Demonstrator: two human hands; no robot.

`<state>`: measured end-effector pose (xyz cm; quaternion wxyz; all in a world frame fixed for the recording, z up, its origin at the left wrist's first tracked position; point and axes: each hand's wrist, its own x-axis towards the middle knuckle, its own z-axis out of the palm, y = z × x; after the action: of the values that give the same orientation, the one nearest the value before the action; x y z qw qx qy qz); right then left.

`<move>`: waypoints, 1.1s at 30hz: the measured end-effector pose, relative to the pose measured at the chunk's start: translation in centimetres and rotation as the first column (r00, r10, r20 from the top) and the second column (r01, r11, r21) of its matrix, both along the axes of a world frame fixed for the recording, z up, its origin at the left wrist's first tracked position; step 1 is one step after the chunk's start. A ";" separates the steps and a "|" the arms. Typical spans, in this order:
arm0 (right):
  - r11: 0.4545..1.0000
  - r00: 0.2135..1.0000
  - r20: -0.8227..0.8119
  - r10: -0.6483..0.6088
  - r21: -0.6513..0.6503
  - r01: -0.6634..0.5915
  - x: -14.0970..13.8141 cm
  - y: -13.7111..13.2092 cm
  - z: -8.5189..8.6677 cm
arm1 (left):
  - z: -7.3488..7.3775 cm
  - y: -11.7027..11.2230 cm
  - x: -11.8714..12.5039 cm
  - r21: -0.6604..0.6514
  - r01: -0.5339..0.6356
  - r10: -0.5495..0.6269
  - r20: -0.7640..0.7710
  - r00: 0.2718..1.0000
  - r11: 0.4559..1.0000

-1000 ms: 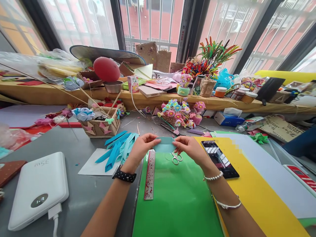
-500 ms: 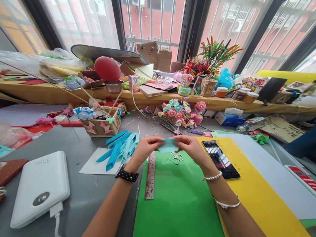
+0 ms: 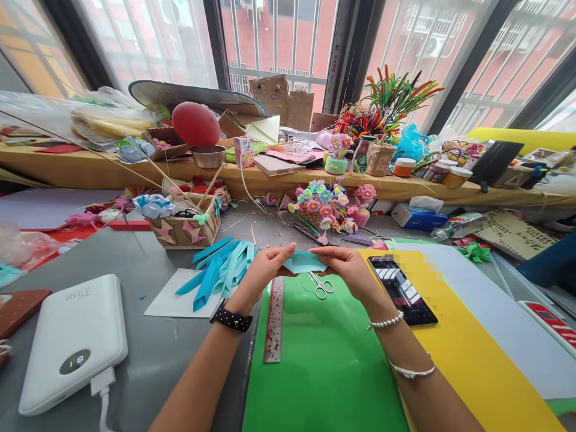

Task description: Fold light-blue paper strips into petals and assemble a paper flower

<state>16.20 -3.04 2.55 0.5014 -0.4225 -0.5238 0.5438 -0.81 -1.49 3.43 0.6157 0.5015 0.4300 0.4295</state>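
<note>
Head view: left hand (image 3: pixel 265 270) and right hand (image 3: pixel 350 267) pinch opposite ends of light-blue paper (image 3: pixel 306 261), apparently keeping it steady, scissors (image 3: pixel 321 288) lying within easy reach.

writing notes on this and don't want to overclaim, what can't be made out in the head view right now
All in the head view:
Blue paper: underside hidden by its upper face, the left hand and the right hand.
Phone: what its screen shows is masked by bright reflections.
Ruler: fine markings too small to read.
White cable: far end cut off by the bottom edge.
</note>
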 end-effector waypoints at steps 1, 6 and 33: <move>1.000 1.000 0.005 0.001 0.002 -0.001 0.0 0.0 0.0 | 0.0 0.0 0.0 -0.001 -0.002 0.002 -0.011 1.000 1.000; 1.000 1.000 0.026 0.003 0.014 -0.003 0.0 0.0 0.0 | 0.1 0.0 0.0 -0.003 0.016 -0.016 -0.007 1.000 1.000; 0.980 0.931 0.338 -0.137 0.181 0.078 0.0 0.4 -0.5 | -0.5 0.1 -0.1 0.194 0.103 -0.050 -0.263 0.963 0.976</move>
<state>16.15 -2.64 2.00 0.4629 -0.4975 -0.6232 0.3871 -0.89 -1.36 2.96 0.5157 0.6303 0.4396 0.3789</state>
